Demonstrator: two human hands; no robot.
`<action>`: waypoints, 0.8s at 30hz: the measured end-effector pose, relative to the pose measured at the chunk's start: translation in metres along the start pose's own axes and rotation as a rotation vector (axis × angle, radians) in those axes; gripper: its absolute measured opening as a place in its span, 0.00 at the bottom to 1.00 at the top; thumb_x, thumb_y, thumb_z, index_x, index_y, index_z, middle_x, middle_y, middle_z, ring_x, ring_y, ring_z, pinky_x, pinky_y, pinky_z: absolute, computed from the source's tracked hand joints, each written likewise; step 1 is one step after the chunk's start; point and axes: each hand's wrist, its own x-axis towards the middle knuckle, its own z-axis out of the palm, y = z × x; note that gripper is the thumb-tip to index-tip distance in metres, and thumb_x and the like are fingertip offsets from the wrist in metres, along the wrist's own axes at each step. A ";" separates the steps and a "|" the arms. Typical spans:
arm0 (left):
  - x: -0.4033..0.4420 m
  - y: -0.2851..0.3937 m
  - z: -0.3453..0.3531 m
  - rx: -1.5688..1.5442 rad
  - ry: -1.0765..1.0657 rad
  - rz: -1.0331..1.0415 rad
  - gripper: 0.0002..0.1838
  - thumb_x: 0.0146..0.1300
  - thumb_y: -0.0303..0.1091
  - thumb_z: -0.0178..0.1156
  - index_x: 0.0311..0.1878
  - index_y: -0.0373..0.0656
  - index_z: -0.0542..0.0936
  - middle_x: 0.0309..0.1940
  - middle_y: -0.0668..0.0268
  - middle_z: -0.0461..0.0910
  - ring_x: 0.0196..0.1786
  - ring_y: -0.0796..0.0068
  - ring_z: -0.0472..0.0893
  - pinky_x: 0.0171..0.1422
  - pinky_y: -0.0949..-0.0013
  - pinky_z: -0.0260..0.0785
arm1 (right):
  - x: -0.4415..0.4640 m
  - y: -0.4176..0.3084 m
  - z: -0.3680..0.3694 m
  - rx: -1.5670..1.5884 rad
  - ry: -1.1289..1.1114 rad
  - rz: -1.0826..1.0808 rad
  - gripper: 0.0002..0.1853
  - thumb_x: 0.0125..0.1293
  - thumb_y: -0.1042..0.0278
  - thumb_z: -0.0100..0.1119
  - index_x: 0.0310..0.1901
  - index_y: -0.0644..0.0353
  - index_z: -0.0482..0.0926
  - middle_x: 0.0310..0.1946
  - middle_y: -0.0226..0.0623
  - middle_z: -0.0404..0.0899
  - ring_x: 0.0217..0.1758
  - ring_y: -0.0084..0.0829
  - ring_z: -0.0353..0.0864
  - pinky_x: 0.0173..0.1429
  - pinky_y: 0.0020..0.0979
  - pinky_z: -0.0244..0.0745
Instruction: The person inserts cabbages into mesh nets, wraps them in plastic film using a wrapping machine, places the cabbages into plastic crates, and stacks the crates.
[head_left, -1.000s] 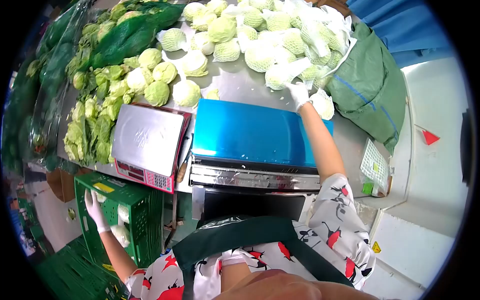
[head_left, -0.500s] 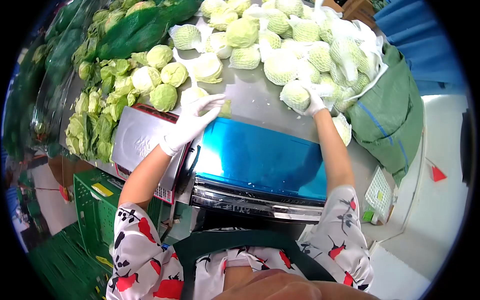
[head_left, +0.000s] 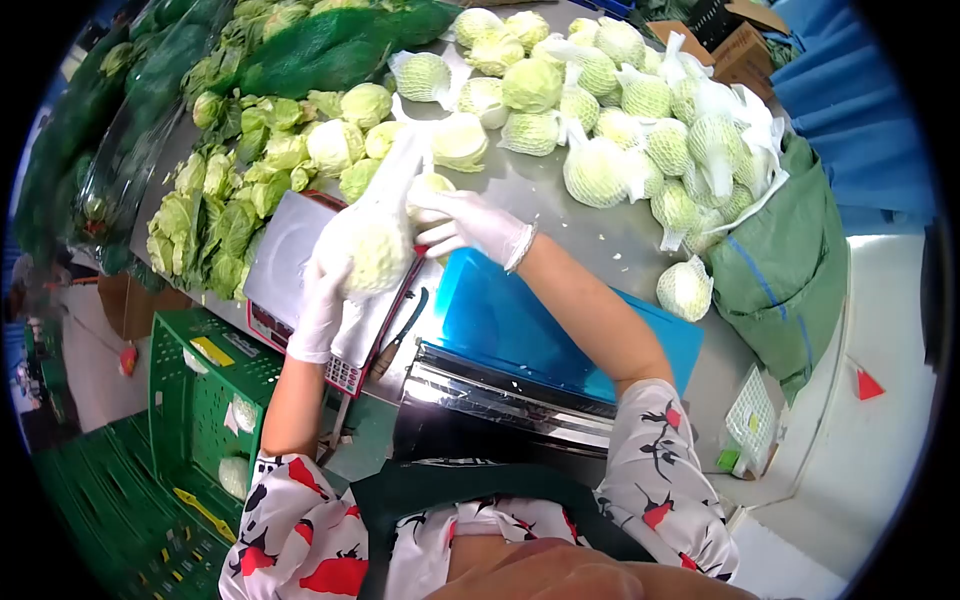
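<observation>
At the bench's near edge, the scale is partly covered by the left grip and netted cabbage; its readout cannot be made out. The blue lid is partly hidden by the right arm. Beyond the far edge, the carton's label is too small to be read. The lower crate is cut off.

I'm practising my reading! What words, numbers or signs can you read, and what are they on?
Nothing can be read clearly.
Scale buttons: marks too small.
Yellow label on the green crate: too blurred.
Cardboard box: printing too blurred.
Apron: white marks too blurred.
</observation>
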 end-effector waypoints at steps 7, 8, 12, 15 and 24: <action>-0.040 -0.026 -0.096 0.571 0.287 0.168 0.40 0.67 0.37 0.64 0.75 0.33 0.56 0.68 0.50 0.68 0.69 0.62 0.70 0.75 0.63 0.60 | 0.074 0.037 -0.072 -0.213 0.560 -0.238 0.25 0.59 0.49 0.70 0.38 0.70 0.84 0.33 0.34 0.84 0.31 0.29 0.80 0.38 0.33 0.74; -0.040 -0.025 -0.101 0.540 0.303 0.149 0.40 0.68 0.38 0.63 0.76 0.34 0.55 0.69 0.49 0.67 0.70 0.61 0.69 0.75 0.63 0.59 | 0.092 0.043 -0.090 -0.308 0.641 -0.209 0.25 0.57 0.49 0.71 0.37 0.71 0.84 0.34 0.36 0.85 0.32 0.30 0.80 0.40 0.34 0.74; -0.055 0.008 -0.125 0.305 0.480 0.040 0.38 0.73 0.47 0.56 0.78 0.37 0.54 0.72 0.49 0.63 0.72 0.61 0.67 0.75 0.62 0.58 | 0.126 0.045 -0.119 -0.333 0.764 -0.201 0.35 0.52 0.43 0.73 0.45 0.75 0.84 0.43 0.46 0.85 0.45 0.34 0.82 0.51 0.36 0.75; -0.071 0.035 -0.151 0.323 0.646 0.171 0.32 0.76 0.44 0.50 0.76 0.37 0.59 0.66 0.55 0.71 0.68 0.64 0.72 0.71 0.64 0.64 | 0.170 0.045 -0.163 -0.262 0.733 -0.040 0.51 0.47 0.38 0.77 0.64 0.71 0.72 0.61 0.48 0.75 0.60 0.40 0.76 0.61 0.45 0.71; -0.108 0.071 -0.147 0.435 0.762 0.320 0.29 0.75 0.38 0.51 0.74 0.34 0.61 0.67 0.52 0.72 0.68 0.63 0.73 0.71 0.62 0.65 | 0.237 0.045 -0.174 0.056 0.731 -0.080 0.41 0.53 0.37 0.72 0.66 0.49 0.73 0.59 0.37 0.79 0.60 0.39 0.79 0.62 0.47 0.75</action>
